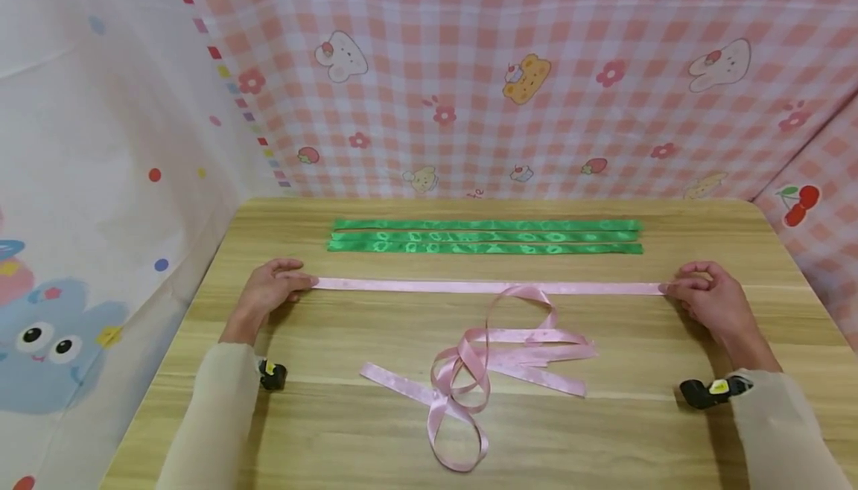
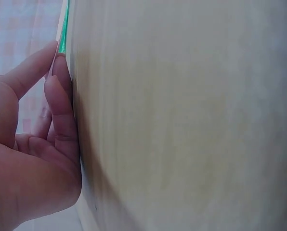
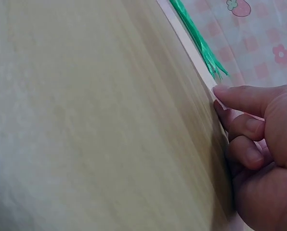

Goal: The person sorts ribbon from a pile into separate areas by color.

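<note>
A pink ribbon (image 1: 429, 286) stretches straight and taut across the table between both hands. My left hand (image 1: 271, 285) pinches its left end between thumb and finger, and in the left wrist view that hand (image 2: 42, 120) lies close to the tabletop. At the other end, my right hand (image 1: 713, 300) pinches the ribbon the same way; the right wrist view shows the thumb and fingertip of this hand (image 3: 259, 130) on the ribbon end (image 3: 194, 53). Beyond the pink ribbon lie several green ribbons (image 1: 485, 237), flat and parallel to it.
Nearer me, more pink ribbon (image 1: 462, 371) lies in loose loops and strips, one loop reaching up to the stretched ribbon. The wooden table (image 1: 335, 438) ends at a pink checked cloth (image 1: 469, 125) behind and a white printed cloth (image 1: 100, 140) on the left.
</note>
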### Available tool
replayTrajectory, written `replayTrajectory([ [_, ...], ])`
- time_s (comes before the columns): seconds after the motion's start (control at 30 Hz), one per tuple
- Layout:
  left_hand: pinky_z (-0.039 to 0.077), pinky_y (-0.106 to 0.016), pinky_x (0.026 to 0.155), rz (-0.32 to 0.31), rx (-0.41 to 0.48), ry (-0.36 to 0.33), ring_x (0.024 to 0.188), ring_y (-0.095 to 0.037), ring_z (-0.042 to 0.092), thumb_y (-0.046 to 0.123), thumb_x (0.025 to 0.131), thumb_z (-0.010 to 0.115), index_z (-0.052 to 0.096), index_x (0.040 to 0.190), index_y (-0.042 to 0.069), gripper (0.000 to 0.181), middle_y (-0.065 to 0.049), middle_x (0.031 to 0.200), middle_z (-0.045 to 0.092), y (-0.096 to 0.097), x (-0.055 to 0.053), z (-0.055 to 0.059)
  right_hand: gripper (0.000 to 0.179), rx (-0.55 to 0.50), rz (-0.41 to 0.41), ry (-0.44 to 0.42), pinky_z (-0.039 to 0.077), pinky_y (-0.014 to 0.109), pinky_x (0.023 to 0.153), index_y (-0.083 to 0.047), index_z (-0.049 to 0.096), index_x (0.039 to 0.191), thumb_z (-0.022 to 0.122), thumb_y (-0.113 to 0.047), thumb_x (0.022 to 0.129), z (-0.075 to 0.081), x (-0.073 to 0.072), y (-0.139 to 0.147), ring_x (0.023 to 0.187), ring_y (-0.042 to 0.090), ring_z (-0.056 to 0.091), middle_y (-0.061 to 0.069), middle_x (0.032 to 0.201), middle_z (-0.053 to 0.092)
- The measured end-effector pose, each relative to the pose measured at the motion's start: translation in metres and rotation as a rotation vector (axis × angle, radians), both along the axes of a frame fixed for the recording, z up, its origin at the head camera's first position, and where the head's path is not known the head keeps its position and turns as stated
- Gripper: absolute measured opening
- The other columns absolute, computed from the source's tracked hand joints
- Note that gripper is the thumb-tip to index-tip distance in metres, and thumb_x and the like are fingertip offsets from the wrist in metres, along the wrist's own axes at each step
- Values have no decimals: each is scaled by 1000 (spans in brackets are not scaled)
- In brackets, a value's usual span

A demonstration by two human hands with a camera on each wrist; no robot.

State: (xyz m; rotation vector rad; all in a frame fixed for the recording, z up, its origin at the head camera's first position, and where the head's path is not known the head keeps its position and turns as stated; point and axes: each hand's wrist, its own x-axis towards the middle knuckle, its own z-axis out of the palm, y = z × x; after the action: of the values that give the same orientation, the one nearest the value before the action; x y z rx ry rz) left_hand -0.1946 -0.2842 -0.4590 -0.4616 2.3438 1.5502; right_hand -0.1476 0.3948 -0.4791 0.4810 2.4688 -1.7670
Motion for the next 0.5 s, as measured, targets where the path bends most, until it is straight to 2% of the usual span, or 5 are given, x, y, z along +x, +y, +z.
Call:
replayTrajectory([
  [0.17, 47, -18, 60, 7, 34, 4, 64, -2, 57, 22, 88, 78, 42, 141, -1, 68, 18, 84, 71, 0, 1, 2, 32, -16, 10, 44, 42, 17, 49, -25, 47, 107, 73, -15, 91, 0, 2, -1, 57, 0, 54, -23, 77, 69],
  [0.27, 51, -18, 64, 26, 42, 37, 70, -3, 61, 21, 90, 75, 40, 142, -2, 67, 10, 97, 73, 1, 3, 5, 36, -23, -1, 69, 44, 18, 51, -29, 43, 109, 72, -14, 92, 0, 2, -2, 63, 0, 58, -23, 82, 67],
  [0.33, 51, -18, 69, 36, 1, 82, 82, -7, 62, 22, 91, 75, 41, 142, -2, 66, 0, 112, 70, 4, 6, 7, 39, 13, -27, 86, 45, 17, 54, -32, 41, 109, 72, -16, 92, 1, 4, -5, 67, -1, 58, -21, 87, 63],
  [0.43, 48, -22, 78, 24, -111, 177, 102, -17, 57, 25, 91, 74, 45, 139, 0, 62, -16, 128, 58, 15, 13, 13, 39, 137, -52, 130, 44, 18, 55, -31, 41, 110, 73, -21, 91, 6, 7, -18, 70, 2, 53, -10, 96, 52],
  [0.5, 45, -26, 80, -35, -190, 254, 104, -23, 52, 26, 90, 74, 50, 135, 1, 56, -19, 128, 56, 28, 18, 18, 34, 253, -32, 184, 43, 19, 54, -22, 46, 112, 73, -22, 91, 12, 9, -33, 69, 3, 49, -4, 97, 47],
])
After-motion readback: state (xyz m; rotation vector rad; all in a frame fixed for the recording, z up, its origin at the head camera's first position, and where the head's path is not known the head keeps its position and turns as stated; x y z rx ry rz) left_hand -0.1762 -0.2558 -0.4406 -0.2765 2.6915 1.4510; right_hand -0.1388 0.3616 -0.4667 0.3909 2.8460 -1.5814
